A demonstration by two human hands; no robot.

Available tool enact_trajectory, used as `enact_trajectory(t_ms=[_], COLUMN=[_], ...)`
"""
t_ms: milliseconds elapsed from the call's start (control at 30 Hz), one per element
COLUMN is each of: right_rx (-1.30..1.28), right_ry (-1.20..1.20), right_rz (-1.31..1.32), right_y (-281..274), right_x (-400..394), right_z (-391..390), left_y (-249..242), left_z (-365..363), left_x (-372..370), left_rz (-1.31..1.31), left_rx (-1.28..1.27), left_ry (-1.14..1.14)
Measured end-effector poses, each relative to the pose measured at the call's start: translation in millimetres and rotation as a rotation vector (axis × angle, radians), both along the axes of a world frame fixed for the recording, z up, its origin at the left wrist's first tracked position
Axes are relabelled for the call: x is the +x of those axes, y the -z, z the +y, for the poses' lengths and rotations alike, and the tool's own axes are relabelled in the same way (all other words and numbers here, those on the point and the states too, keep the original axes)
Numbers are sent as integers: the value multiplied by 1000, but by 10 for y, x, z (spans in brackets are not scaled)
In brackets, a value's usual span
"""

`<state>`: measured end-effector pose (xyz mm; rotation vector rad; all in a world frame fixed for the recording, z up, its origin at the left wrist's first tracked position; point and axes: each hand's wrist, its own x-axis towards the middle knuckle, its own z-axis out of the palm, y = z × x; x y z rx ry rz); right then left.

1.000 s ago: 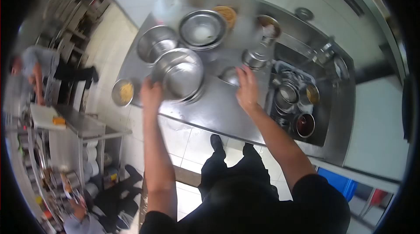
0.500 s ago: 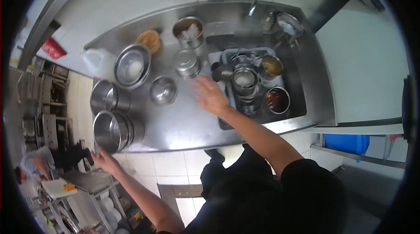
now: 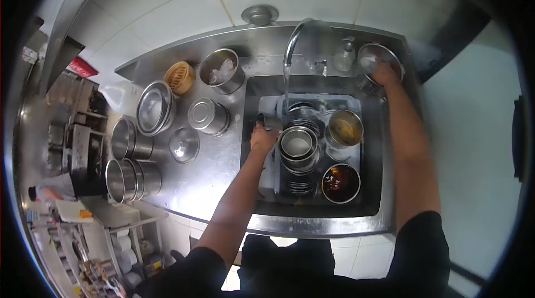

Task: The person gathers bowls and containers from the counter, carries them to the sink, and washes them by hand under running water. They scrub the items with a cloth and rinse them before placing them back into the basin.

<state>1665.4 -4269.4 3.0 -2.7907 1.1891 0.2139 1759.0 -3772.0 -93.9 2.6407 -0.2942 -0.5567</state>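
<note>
My left hand (image 3: pixel 263 139) is at the left side of the sink (image 3: pixel 373 209), its fingers round a small metal cup (image 3: pixel 272 123). Beside it stand nested steel pots (image 3: pixel 297 143) in a grey plastic tub (image 3: pixel 356 156). To their right are a pot with yellowish liquid (image 3: pixel 345 129) and another with dark red-brown liquid (image 3: pixel 341 184). At the far right corner my right hand (image 3: pixel 384 74) reaches into a steel bowl (image 3: pixel 369 53) with something whitish inside. Its fingertips are partly hidden there. Water runs from the curved tap (image 3: pixel 291 47) into the sink.
On the left counter stand stacked steel pots (image 3: pixel 120 181), bowls (image 3: pixel 151 107), an upturned pot (image 3: pixel 205 115), a round strainer-like bowl (image 3: pixel 184 145), a bamboo steamer (image 3: pixel 179 78) and a pot holding clear plastic (image 3: pixel 222 71). A soap bottle (image 3: pixel 345 55) is behind the sink. Another person (image 3: pixel 53 186) is at far left.
The view has swung toward the sink. My left hand has come from beside the stacked pots to the cup in the sink. My right hand has gone from over the counter into the corner bowl.
</note>
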Motion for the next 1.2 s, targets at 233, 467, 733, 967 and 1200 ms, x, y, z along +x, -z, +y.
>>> enact_trajectory(t_ms=[233, 467, 733, 967, 1200], right_rx=[-44, 362, 1576, 1645, 92], right_ry=[74, -413, 172, 837, -288], right_rz=[-301, -1017, -831, -1463, -988], right_y=[-913, -793, 266, 483, 176], right_x=[-137, -434, 30, -363, -225], right_z=[618, 2425, 2255, 3379, 3219], left_y=[437, -1053, -1320, -915, -686], left_z=[17, -840, -692, -890, -854], left_x=[361, -60, -308, -606, -462], left_rz=[377, 656, 917, 1013, 1013], left_rx=[-633, -877, -916, -1529, -1257], left_ry=[-29, 206, 409, -323, -349])
